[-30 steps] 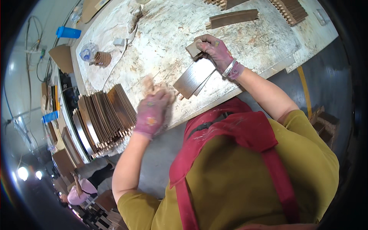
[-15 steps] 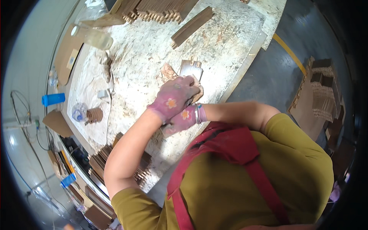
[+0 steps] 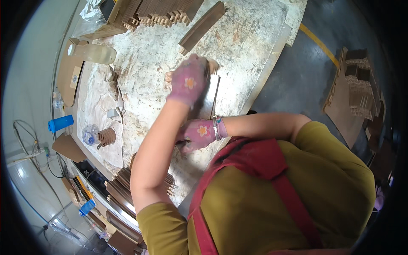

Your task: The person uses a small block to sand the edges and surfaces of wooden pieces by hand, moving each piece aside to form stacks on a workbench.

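A dark brown wooden piece (image 3: 209,98) with a bright sheen lies on the worktable (image 3: 144,80) in front of me, its far end hidden. My left hand (image 3: 189,80), in a purple flowered glove, is closed on a crumpled tan rag (image 3: 212,65) over the far part of that piece. Only bits of the rag show past the glove. Nearer my body, my right hand (image 3: 199,132), gloved alike, has its fingers curled at the near end of the wooden piece. My left forearm partly covers that end.
Another brown wooden strip (image 3: 202,28) lies farther off. Stacked pieces with pale dowel ends (image 3: 163,12) fill the back, and more (image 3: 121,187) sit at near left. A bottle of cloudy liquid (image 3: 93,53), a white cloth (image 3: 100,97) and a clear plastic container (image 3: 90,134) are at left.
My left hand has slid away from me along the wooden piece with the rag, uncovering its nearer part. My right hand stays near the same place.
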`<state>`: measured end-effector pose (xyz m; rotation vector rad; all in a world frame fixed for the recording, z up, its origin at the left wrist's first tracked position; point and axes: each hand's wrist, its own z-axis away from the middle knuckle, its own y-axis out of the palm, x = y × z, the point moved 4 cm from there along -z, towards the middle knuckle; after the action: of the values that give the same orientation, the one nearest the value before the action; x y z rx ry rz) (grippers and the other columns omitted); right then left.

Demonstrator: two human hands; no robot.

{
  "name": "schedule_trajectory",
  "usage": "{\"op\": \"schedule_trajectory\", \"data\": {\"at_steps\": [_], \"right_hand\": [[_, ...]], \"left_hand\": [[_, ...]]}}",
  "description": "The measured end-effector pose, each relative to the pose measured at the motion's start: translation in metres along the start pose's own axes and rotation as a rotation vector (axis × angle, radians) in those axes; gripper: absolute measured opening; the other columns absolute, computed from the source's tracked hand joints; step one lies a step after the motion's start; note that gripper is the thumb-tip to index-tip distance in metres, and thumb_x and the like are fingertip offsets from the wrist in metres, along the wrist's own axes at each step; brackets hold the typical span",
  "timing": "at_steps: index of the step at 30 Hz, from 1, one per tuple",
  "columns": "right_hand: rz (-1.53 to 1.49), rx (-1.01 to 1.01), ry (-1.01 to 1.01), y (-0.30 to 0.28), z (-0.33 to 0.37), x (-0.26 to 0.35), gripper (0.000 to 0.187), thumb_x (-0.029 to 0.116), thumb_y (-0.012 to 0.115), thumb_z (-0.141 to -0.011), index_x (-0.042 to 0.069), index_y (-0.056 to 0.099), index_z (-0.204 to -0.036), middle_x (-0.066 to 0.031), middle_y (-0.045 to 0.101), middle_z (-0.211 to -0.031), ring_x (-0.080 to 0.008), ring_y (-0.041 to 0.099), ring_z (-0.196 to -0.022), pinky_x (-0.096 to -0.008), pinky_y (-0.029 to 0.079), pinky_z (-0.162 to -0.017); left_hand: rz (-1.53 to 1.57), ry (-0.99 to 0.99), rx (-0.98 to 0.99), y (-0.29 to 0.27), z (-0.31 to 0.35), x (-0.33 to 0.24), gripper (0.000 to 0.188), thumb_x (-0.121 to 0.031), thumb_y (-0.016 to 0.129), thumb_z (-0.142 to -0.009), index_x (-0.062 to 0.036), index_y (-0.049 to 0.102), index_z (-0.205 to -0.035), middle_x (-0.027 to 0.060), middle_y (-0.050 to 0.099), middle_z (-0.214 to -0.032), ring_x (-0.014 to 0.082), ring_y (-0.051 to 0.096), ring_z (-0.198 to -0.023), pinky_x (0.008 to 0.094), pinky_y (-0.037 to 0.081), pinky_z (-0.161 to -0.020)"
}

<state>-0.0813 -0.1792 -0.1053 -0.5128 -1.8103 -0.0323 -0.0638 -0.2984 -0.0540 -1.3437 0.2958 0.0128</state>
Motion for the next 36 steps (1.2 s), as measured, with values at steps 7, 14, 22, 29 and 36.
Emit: {"op": "schedule_trajectory", "data": {"at_steps": [7,14,22,29,36], "right_hand": [[-0.039,0.013,0.101,-0.001,0.002,-0.01,0.032,0.031,0.06,-0.08,0.002,0.057,-0.094,-0.0231,0.062,-0.084,-0.041,0.06,-0.083,-0.0452,0.048,-0.074],[-0.072,0.071,0.124,-0.006,-0.001,0.0,0.033,0.031,0.06,-0.082,0.003,0.057,-0.099,-0.019,0.063,-0.091,-0.0351,0.062,-0.085,-0.0417,0.049,-0.076],[-0.066,0.041,0.06,0.043,0.007,-0.052,0.039,0.038,0.055,-0.093,0.003,0.057,-0.112,-0.0164,0.066,-0.1,-0.0307,0.063,-0.092,-0.038,0.049,-0.083],[-0.118,0.028,0.164,0.0,0.0,-0.006,0.039,0.034,0.061,-0.089,0.003,0.056,-0.112,-0.0168,0.065,-0.101,-0.0315,0.063,-0.094,-0.0393,0.048,-0.082],[-0.128,-0.311,0.313,-0.053,0.021,-0.004,0.038,0.036,0.058,-0.091,0.008,0.058,-0.116,-0.0125,0.065,-0.107,-0.0224,0.065,-0.095,-0.0325,0.055,-0.079]], "left_hand": [[-0.111,0.098,0.066,-0.023,0.003,-0.004,0.02,-0.027,0.054,-0.093,-0.0091,0.063,-0.094,0.0127,0.062,-0.096,0.029,0.064,-0.09,0.0425,0.053,-0.078],[-0.301,0.123,-0.007,-0.011,-0.006,0.015,0.013,-0.016,0.053,-0.09,-0.0131,0.064,-0.097,0.0084,0.064,-0.1,0.0269,0.065,-0.093,0.039,0.054,-0.076],[-0.061,0.455,0.342,0.003,0.061,-0.017,0.023,-0.016,0.06,-0.085,-0.016,0.067,-0.106,0.0068,0.063,-0.111,0.0253,0.063,-0.097,0.0381,0.051,-0.084],[-0.223,-0.053,-0.056,-0.021,0.061,0.099,0.036,-0.026,0.066,-0.085,-0.0113,0.063,-0.117,0.0096,0.062,-0.116,0.031,0.06,-0.102,0.0391,0.049,-0.088],[0.238,-0.274,-0.365,-0.021,0.139,0.089,0.064,-0.036,0.072,-0.082,-0.0075,0.05,-0.135,0.0184,0.05,-0.133,0.0326,0.047,-0.124,0.0448,0.038,-0.103]]}}
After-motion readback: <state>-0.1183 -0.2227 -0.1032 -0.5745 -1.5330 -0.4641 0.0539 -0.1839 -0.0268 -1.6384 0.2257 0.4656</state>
